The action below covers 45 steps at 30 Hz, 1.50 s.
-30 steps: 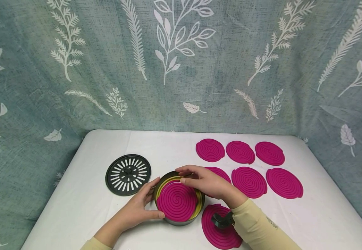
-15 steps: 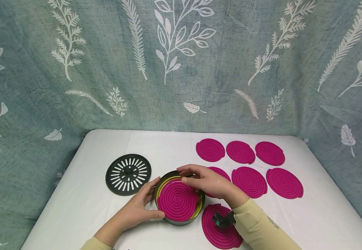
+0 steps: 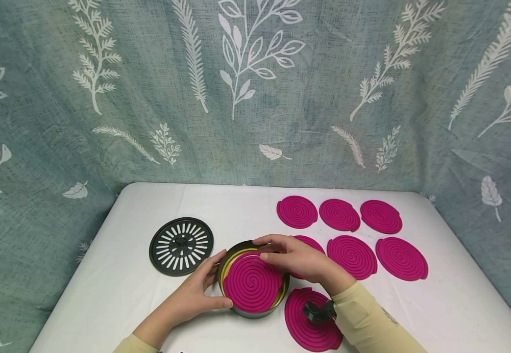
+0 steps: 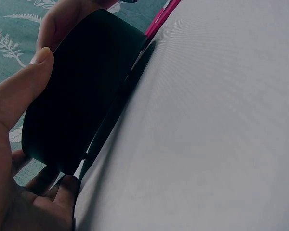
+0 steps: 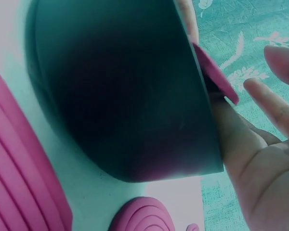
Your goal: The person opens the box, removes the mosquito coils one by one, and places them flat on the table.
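Observation:
My left hand [image 3: 200, 289] grips the outside of a round dark container [image 3: 255, 314] with a yellow lining. Its thumb is at the near wall and its fingers wrap the left side. A pink spiral coaster [image 3: 252, 284] lies over the opening. Its edge sticks up tilted above the rim, as the coaster [image 5: 216, 74] shows in the right wrist view. My right hand [image 3: 297, 257] is at the far right rim, thumb tip close to the coaster's far edge. Some of its fingers reach inside the rim, partly hidden; I cannot tell whether they grip the coaster.
A black slotted disc [image 3: 164, 264] with a central knob lies to the left. More pink coasters [image 3: 351, 257] lie in two rows at the right and back. Another coaster [image 3: 297, 318] sits near the front, under the dark wrist device [image 3: 320, 312].
The coaster over the container has shifted slightly up and to the right, and my right hand has moved a little right along with it. My left hand and the container have stayed put.

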{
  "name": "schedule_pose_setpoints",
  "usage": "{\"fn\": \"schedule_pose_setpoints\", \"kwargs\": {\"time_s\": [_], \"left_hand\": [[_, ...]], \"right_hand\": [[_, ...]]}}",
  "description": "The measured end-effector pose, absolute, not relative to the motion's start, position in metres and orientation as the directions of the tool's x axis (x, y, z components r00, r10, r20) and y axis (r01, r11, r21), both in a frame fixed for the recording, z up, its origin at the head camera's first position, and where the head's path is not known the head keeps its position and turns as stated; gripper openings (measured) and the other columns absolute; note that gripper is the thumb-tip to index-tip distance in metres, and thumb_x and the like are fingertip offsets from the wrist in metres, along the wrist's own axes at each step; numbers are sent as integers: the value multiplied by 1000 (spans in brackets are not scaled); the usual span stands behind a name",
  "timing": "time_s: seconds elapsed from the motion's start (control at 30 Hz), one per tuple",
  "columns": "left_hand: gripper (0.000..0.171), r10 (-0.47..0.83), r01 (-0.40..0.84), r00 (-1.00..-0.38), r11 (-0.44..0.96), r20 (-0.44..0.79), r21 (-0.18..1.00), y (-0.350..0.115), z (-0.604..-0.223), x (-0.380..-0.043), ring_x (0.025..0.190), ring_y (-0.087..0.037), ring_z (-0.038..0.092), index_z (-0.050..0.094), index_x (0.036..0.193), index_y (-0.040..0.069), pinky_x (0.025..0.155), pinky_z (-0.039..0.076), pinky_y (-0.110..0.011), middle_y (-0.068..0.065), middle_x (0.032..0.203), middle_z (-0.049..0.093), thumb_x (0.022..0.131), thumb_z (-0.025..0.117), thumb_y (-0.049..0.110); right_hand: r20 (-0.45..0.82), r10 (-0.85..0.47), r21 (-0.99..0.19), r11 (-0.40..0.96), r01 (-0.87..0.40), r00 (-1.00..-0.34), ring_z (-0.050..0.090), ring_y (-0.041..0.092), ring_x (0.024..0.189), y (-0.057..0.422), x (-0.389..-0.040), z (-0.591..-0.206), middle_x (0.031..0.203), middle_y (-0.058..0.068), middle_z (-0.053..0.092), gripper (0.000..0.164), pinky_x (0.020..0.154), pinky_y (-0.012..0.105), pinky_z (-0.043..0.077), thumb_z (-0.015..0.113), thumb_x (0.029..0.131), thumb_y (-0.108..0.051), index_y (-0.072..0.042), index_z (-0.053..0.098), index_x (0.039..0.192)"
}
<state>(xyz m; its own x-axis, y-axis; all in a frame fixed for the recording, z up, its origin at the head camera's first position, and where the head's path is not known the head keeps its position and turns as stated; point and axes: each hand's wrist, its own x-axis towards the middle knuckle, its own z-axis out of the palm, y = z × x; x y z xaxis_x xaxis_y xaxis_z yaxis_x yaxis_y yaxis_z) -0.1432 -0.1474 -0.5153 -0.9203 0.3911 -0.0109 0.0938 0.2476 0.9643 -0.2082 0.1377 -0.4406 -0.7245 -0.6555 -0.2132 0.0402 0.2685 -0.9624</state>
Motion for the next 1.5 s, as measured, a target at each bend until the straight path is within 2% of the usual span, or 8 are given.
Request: {"fn": "schedule_pose_setpoints", "kwargs": {"time_s": [0.17,0.4,0.57,0.73,1.17,1.5], "left_hand": [[110,394,96,-919,245,-8,965,-147,-514,-143,140,-14,34,28,156,28,114,32,-21,7,155,29,68,92,32],[112,393,88,-919,240,-14,967,-147,-514,-143,141,-14,33,27,157,23,114,31,-21,7,155,28,67,93,29],[112,388,79,-921,239,-21,968,-147,-513,-142,141,-14,33,27,157,23,114,31,-21,8,156,28,67,93,29],[113,390,80,-921,236,-19,968,-147,-514,-142,142,-15,32,26,157,22,114,30,-21,7,156,27,67,93,29],[113,386,85,-922,253,-20,964,-147,-513,-141,142,-17,33,26,157,22,114,31,-21,7,157,26,66,93,32],[114,400,92,-917,235,-10,968,-148,-513,-142,141,-16,33,26,157,21,114,31,-20,7,157,27,66,93,31]], "right_hand": [[-230,-642,-961,266,69,-732,64,27,108,140,-205,-440,126,18,61,50,89,39,59,65,97,-23,-4,51,141],[-267,-626,-950,300,89,-733,68,24,98,143,-200,-439,115,14,66,51,82,37,62,68,94,-14,-3,51,141],[-279,-622,-940,333,75,-732,69,20,83,145,-198,-438,107,13,69,46,67,34,64,66,95,-10,-4,54,139],[-289,-616,-940,329,93,-733,66,16,75,148,-196,-438,108,11,70,41,57,28,61,63,97,-10,-4,57,137],[-245,-604,-967,204,150,-759,67,16,77,153,-193,-443,117,15,68,43,57,26,61,62,97,-8,-4,54,140],[-192,-594,-980,72,186,-781,70,26,90,166,-191,-442,127,21,62,52,68,38,64,58,99,-6,2,40,148]]}}
